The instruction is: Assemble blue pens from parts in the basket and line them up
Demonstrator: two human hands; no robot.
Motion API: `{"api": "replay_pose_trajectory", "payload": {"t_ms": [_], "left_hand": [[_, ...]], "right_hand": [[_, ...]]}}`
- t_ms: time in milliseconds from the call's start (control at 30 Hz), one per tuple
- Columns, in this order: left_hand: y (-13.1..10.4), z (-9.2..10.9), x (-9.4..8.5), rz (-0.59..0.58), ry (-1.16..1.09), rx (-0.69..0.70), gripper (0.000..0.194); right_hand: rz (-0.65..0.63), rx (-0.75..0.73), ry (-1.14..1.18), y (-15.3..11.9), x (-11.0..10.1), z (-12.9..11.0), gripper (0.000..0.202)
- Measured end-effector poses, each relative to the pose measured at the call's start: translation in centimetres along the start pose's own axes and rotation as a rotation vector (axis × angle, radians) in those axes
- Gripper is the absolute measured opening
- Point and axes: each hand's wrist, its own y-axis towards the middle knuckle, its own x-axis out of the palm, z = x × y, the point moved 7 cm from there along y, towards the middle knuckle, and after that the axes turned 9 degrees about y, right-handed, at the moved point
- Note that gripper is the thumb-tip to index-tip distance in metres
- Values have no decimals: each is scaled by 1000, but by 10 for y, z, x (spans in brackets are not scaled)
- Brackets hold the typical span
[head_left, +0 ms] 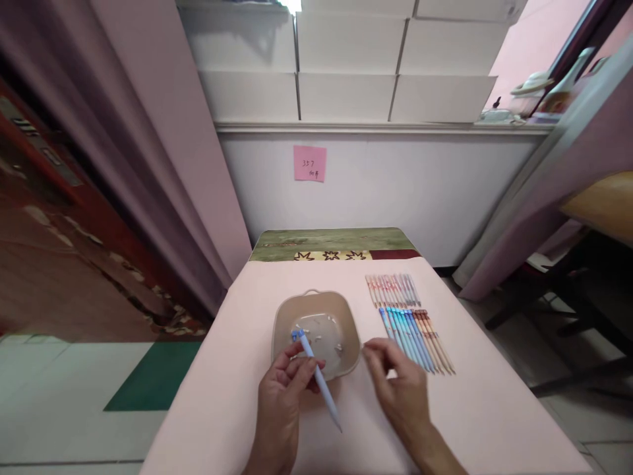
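A light blue pen (325,390) is held slantwise in my left hand (283,399), between thumb and fingers. Its darker blue end points up and left, its tip down and right. Behind it stands a beige plastic basket (316,303) with several small white pieces (318,338) inside. A small blue piece (295,335) shows near the pen's upper end; I cannot tell what it rests on. My right hand (401,390) is just right of the basket, thumb and forefinger pinched together. Whatever they hold, if anything, is too small to make out.
To the right lies a row of blue and brown pens (415,336), with a row of pale patterned pens (393,290) behind it. A pink cloth (237,343) covers most of the table. A white wall with a pink note (310,163) rises beyond the table.
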Motion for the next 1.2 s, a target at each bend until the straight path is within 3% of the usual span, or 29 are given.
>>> {"api": "replay_pose_trajectory", "payload": {"t_ms": [67,100,200,267,500,700,833,967,1067,1133,1200], "left_hand": [[-6,-3,4,-13,1,2,53],[-9,-6,7,-24,4,-1,53],[-15,-16,19,-77,19,-23,44],[-17,-21,26,-114,21,-31,40],[-15,-28,28,-119,35,-28,39],[-16,-44,32,-172,70,-43,40],[-14,-51,44,-226,60,-70,39],[-7,-40,46,-179,47,-7,37],[-3,-32,43,-158,56,57,35],[-2,-32,40,-139,60,88,34],[-4,-35,37,-121,64,105,34]], "right_hand": [[94,94,-280,10,-23,34,28],[65,159,-412,16,-27,53,29],[-154,360,-688,25,-24,103,29],[-244,423,-785,27,-15,119,30],[-229,518,-895,26,-5,128,28],[-219,482,-938,26,-7,132,21],[-197,476,-893,25,-16,124,23],[-120,298,-529,14,-24,75,30],[-237,184,-57,-11,-9,29,36],[-315,237,162,-33,7,11,27],[-299,292,255,-51,18,5,23]]}}
